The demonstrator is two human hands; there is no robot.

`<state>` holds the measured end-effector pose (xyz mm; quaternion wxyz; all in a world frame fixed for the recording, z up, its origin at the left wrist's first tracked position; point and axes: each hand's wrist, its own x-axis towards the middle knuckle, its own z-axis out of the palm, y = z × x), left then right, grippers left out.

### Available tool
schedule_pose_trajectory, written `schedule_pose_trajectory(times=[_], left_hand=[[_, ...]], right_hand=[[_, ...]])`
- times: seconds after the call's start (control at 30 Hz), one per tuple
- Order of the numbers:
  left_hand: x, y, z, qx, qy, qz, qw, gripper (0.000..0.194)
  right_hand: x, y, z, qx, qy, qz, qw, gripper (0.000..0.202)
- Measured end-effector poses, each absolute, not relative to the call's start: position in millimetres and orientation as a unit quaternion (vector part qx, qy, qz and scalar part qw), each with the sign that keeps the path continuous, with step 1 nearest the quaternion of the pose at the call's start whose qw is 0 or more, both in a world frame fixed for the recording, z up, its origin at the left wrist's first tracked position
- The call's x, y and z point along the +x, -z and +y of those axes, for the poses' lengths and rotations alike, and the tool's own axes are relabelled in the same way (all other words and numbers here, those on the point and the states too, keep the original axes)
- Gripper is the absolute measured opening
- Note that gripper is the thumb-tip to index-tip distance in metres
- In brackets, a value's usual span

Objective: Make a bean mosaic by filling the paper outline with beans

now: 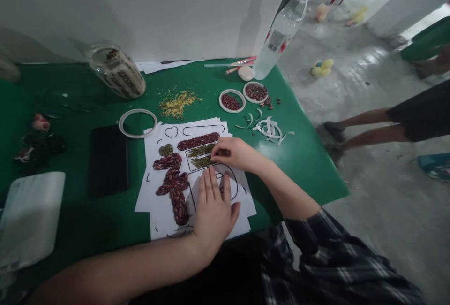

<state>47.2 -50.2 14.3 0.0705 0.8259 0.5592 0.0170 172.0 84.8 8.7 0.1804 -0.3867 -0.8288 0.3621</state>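
A sheet of white paper (158, 223) with black outlines lies on the green table, over other sheets. Dark red beans (179, 206) fill the left shapes, and smaller red beans (198, 141) fill a bar at the top. Green mung beans (200, 156) partly cover a box in the middle. My left hand (214, 204) rests flat on the paper with fingers stretched out. My right hand (232, 152) is at the box's right side, thumb and fingertips pinched together over the green beans. Whatever sits between those fingertips is too small to make out.
Behind the paper are yellow split beans (179, 103), two lids of red beans (232, 101) (256, 92) and white peeled strips (270, 129). A jar (117, 70), a tall bottle (281, 33), a ring (138, 123) and a dark tablet (108, 160) stand around. Another person's legs (372, 124) are at right.
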Motion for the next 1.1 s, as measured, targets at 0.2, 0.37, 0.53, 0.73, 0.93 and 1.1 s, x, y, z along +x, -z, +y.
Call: schedule_pose_trajectory(times=[0.2, 0.37, 0.53, 0.73, 0.93, 1.1], left_hand=[[47.2, -13.8, -48.2, 0.82, -0.019, 0.566, 0.084, 0.07], [46.9, -13.7, -47.5, 0.819, -0.014, 0.566, 0.094, 0.069], [46.8, -14.6, -45.7, 0.819, -0.017, 0.565, 0.101, 0.069], [46.3, -14.5, -48.3, 0.816, -0.025, 0.57, 0.093, 0.067], [47.1, -15.3, -50.4, 0.814, -0.019, 0.574, 0.086, 0.068], [47.8, -15.0, -48.5, 0.817, -0.001, 0.571, 0.086, 0.069]], right_hand=[[169.5, -11.8, 82.1, -0.385, -0.36, -0.831, 0.179, 0.009], [165.5, -11.8, 79.9, -0.38, -0.347, -0.837, 0.182, 0.007], [165.0, -11.4, 77.8, -0.378, -0.333, -0.846, 0.176, 0.007], [164.7, -12.6, 76.2, -0.382, -0.305, -0.859, 0.153, 0.009], [159.7, -17.6, 71.8, -0.394, -0.243, -0.878, 0.12, 0.01], [157.4, -14.6, 69.1, -0.388, -0.209, -0.891, 0.113, 0.014]])
